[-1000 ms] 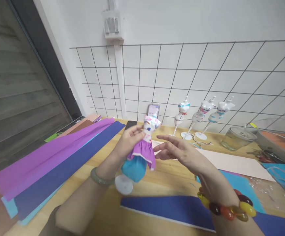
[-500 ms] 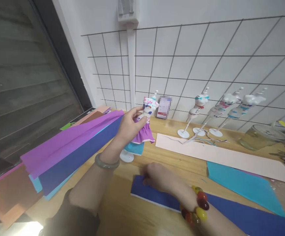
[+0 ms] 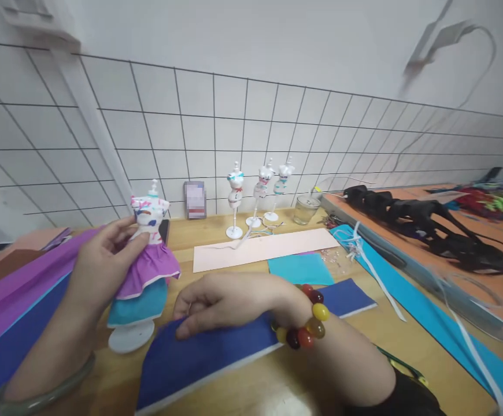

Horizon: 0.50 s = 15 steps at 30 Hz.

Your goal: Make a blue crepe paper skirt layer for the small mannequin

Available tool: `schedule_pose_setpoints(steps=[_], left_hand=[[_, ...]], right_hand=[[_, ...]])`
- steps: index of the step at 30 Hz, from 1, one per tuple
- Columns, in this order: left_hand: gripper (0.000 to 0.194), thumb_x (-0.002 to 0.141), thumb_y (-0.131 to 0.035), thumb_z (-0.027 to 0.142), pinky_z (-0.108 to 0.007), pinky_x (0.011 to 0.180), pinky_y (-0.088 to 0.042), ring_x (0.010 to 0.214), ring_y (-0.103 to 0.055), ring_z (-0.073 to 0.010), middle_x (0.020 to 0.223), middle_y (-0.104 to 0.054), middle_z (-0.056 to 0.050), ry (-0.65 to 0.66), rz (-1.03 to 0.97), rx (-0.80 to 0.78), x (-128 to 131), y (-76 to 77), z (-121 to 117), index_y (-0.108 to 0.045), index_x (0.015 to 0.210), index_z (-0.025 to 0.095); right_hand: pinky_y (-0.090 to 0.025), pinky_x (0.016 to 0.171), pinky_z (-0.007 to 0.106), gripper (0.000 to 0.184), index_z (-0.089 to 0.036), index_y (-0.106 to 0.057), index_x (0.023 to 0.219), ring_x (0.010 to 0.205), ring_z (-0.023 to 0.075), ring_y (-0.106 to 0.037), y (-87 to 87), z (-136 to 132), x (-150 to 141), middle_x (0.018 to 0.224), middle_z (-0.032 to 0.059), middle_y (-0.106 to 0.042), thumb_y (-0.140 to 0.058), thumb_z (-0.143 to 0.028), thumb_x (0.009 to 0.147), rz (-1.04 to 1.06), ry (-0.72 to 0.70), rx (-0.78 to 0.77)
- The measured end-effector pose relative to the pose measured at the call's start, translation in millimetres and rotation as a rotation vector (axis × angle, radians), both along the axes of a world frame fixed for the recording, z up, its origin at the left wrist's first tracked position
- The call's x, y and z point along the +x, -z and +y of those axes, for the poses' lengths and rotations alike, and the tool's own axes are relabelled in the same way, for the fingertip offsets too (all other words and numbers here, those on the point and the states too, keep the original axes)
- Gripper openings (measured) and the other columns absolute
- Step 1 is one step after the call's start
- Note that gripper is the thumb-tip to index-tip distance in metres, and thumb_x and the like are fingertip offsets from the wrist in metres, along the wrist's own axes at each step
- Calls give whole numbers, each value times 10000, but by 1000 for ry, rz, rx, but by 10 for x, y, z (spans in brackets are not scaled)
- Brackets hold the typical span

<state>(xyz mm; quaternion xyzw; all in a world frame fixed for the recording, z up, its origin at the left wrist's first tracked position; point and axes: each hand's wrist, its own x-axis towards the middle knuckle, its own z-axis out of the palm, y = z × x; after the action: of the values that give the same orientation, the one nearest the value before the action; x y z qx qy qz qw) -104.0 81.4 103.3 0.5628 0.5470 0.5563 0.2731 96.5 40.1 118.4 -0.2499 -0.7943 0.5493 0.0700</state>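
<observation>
My left hand (image 3: 108, 257) is closed round the waist of a miniature dress form (image 3: 148, 214) on a white round base. The form has a patterned white bodice, a gathered purple skirt (image 3: 154, 266) with a pale hem, and a teal layer (image 3: 141, 305) beneath. To its right, my right hand (image 3: 225, 303) is bent over a dark blue fabric strip (image 3: 208, 352) with a white edge. Its thumb lies on the strip near the far edge and the fingers curl in, closed on it; the fingertips are partly hidden.
Three small dress forms (image 3: 235, 188) stand at the back beside a propped phone (image 3: 196, 201) and a glass jar (image 3: 306, 209). A pale pink strip (image 3: 260, 247) and a teal piece (image 3: 301, 268) lie in front. Purple sheets (image 3: 30, 277) are at left; a black object (image 3: 429, 225) rests on the orange surface.
The view has swung right, bringing the orange surface into sight. My left hand still holds the dress form. The blue strip's left end now lies nearer to me, with my right hand at its far edge.
</observation>
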Motion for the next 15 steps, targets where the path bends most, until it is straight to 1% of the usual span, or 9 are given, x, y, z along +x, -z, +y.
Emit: schedule_pose_setpoints(steps=[3, 5, 7, 10, 11, 13, 14, 15], left_hand=[[450, 688, -692, 260, -324, 865, -483, 947, -614, -193, 993, -693, -22, -34, -4, -30, 55, -43, -33, -595, 1122, 196], [442, 685, -693, 255, -330, 865, -485, 949, -614, -195, 985, -697, -22, -46, -22, -63, 87, -65, -56, -600, 1113, 196], [440, 691, -690, 259, -324, 861, -485, 951, -613, -191, 998, -696, -23, -23, -37, -76, 111, -77, -79, -598, 1116, 196], [426, 701, -681, 276, -300, 824, -496, 938, -617, -183, 1016, -695, -19, 24, -34, -49, 121, -73, -98, -603, 1113, 201], [419, 702, -680, 284, -293, 811, -499, 932, -619, -182, 1016, -695, -19, 32, -30, -40, 118, -68, -100, -607, 1107, 201], [410, 699, -682, 293, -283, 791, -502, 925, -621, -182, 1007, -696, -21, 28, -19, -28, 107, -57, -99, -616, 1092, 199], [412, 695, -685, 296, -279, 786, -501, 922, -622, -181, 1005, -696, -22, 25, -14, -25, 100, -54, -99, -618, 1090, 199], [418, 693, -687, 297, -277, 787, -500, 921, -623, -180, 1010, -694, -22, 25, -13, -28, 94, -53, -100, -617, 1094, 202]], right_hand=[[-395, 524, 146, 178, -178, -547, 840, 573, 58, -482, -264, -72, 216, 659, -55, -524, -555, -356, 841, 36, 117, 20], [-387, 492, 145, 175, -181, -573, 854, 556, 55, -488, -449, -144, 389, 660, -55, -536, -573, -353, 827, 48, 213, 31], [-401, 504, 145, 126, -188, -598, 861, 568, 51, -518, -624, -237, 579, 685, -57, -572, -586, -305, 816, 124, 380, 61], [-379, 467, 150, 100, -189, -631, 809, 513, 38, -537, -840, -402, 869, 655, -71, -607, -617, -281, 774, 270, 667, 114], [-347, 443, 151, 103, -181, -638, 788, 469, 27, -522, -894, -458, 963, 604, -82, -596, -625, -279, 756, 297, 744, 143], [-249, 410, 168, 109, -165, -637, 769, 359, -12, -434, -975, -568, 1150, 471, -126, -523, -610, -267, 737, 364, 859, 202], [-208, 414, 196, 137, -154, -641, 789, 328, -35, -388, -1002, -621, 1246, 445, -140, -508, -568, -263, 751, 374, 921, 228], [-187, 426, 238, 211, -137, -645, 817, 322, -59, -358, -1022, -673, 1343, 474, -140, -542, -486, -271, 784, 366, 1002, 266]])
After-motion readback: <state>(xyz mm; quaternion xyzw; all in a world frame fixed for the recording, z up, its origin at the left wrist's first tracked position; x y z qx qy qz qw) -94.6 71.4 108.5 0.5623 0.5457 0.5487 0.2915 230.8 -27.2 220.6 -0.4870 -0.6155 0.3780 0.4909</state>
